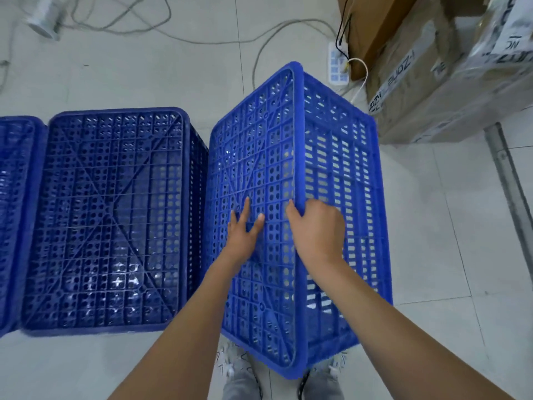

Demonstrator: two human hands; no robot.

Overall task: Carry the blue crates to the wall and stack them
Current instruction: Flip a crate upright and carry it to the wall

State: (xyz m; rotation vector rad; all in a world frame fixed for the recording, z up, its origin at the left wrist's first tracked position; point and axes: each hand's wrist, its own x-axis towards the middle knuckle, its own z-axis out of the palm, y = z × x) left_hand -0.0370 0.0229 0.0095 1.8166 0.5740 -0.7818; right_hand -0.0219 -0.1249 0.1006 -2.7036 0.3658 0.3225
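Right hand [318,230] grips tilted blue perforated crate [331,174].

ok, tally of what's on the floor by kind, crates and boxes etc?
Blue crates: 3: one tilted up in both hands, one upside down beside it, one cut off at the left edge
Cardboard boxes: 2
Plastic-wrapped package: 1
Power strip: 1
Total: 7

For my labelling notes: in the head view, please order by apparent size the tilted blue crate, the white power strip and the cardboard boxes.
1. Tilted blue crate, though being nearest enlarges it.
2. Cardboard boxes, cut off by the frame.
3. White power strip.
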